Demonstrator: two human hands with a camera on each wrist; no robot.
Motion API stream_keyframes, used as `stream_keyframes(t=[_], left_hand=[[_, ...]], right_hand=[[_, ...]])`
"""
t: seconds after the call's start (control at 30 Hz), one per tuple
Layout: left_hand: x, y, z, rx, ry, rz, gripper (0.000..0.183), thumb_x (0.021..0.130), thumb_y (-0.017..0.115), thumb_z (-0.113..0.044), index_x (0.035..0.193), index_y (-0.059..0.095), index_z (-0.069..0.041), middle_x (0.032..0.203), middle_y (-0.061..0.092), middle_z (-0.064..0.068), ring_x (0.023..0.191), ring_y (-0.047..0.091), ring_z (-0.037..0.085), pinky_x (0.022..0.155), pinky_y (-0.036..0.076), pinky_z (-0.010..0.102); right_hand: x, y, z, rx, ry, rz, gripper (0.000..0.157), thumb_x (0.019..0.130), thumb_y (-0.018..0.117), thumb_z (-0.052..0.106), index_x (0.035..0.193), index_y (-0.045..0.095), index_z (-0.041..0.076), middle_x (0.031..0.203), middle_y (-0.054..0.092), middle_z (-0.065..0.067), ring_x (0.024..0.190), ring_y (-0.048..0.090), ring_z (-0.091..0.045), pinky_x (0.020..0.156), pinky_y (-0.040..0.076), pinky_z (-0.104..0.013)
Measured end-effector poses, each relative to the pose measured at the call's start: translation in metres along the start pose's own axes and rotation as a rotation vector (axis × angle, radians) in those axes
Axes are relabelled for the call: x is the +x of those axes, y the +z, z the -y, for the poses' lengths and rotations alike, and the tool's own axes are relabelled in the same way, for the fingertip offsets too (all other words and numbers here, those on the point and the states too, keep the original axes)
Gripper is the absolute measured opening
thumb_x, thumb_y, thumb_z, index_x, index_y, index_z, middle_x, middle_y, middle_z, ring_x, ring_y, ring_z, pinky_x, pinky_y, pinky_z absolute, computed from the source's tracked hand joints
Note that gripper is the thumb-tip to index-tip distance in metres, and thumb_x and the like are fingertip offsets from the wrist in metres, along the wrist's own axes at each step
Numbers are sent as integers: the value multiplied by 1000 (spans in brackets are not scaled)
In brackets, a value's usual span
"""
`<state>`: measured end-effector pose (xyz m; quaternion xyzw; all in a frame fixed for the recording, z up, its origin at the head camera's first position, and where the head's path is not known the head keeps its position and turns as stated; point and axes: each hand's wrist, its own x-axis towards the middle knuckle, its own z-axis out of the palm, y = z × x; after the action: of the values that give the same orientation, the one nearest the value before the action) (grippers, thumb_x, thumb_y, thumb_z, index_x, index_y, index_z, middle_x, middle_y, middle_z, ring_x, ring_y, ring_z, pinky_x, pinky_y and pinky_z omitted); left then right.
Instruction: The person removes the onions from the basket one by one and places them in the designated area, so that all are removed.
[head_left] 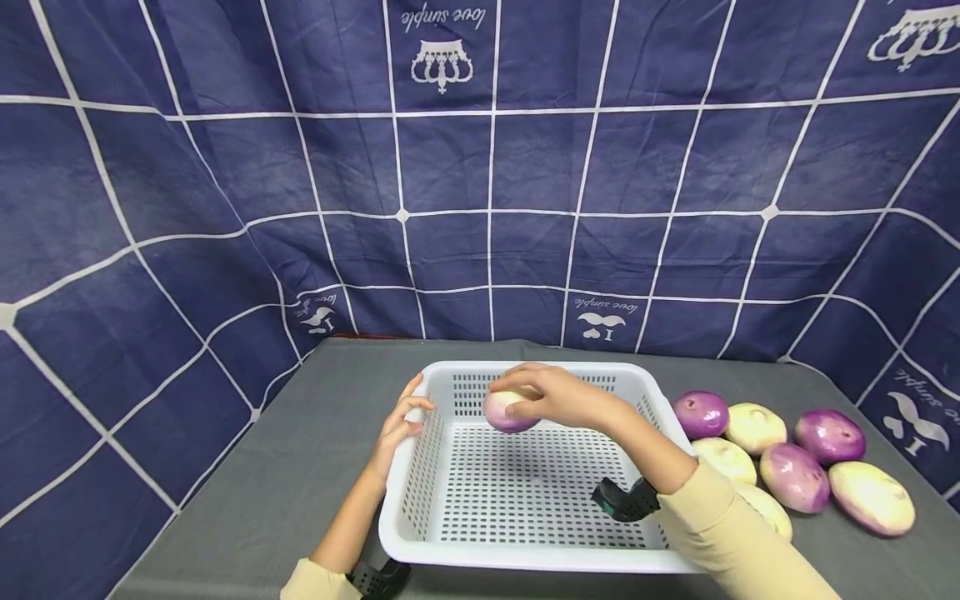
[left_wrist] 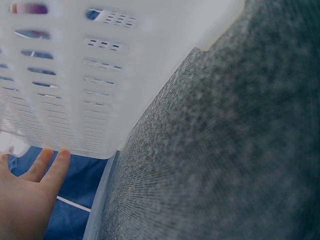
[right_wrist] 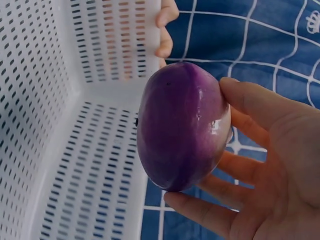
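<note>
A purple-and-cream turnip (head_left: 504, 410), glossy and oval, is held above the inside of a white plastic basket (head_left: 570, 560). My right hand (head_left: 558, 393) grips it between thumb and fingers; its purple side fills the middle of the right wrist view, where the turnip (right_wrist: 182, 127) hangs clear of the basket floor. At the basket's left side, my left hand (head_left: 393, 433) holds the rim, fingertips hooked over it. From the left wrist, that hand (left_wrist: 25, 200) shows against the basket's slotted outer wall (left_wrist: 107, 65), with its fingers partly spread.
Several more turnips (head_left: 795, 477), purple and cream, lie to the right of the basket, some partly behind the right forearm. A grey cloth (head_left: 277, 467) covers the table. Behind and along the sides hangs a blue curtain (head_left: 525, 175) with white lines.
</note>
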<state>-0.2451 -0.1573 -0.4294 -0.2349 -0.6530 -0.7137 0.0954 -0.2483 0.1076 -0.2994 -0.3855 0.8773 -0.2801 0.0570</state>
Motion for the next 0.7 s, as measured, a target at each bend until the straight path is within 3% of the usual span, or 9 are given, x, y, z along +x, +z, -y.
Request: stream_keyframes(t=[0.3,0.5,0.63,0.7], left_hand=[[-1,0,-5,-43,-2,25,32,71,35,4,97,52,3,150,6,19,128,20,24,87,40,20],[0,-1,-6,-60,-31,42,32,73,36,3,98,54,-4,151,4,16,128,20,21,85,42,22],[-1,-1,-5,-61,-39,40,32,72,36,3,97,54,-5,152,3,15,127,20,23,84,43,22],[-1,-2,-4,-58,-33,32,32,72,36,3,97,54,-4,152,4,16,128,19,25,84,43,22]], right_hand=[[-28,-13,-7,4,80,-111,38,87,56,28,124,56,18,134,46,-17,112,53,-34,91,43,-47],[-49,-21,-8,-59,120,-222,39,89,52,34,126,53,21,136,45,-13,110,55,-32,87,45,-47],[-61,-22,-10,-77,106,-286,39,89,53,33,126,53,22,137,45,-10,114,52,-31,86,45,-47],[-66,-22,-10,-85,95,-313,39,89,54,31,127,53,22,136,45,-10,109,54,-28,83,46,-45]])
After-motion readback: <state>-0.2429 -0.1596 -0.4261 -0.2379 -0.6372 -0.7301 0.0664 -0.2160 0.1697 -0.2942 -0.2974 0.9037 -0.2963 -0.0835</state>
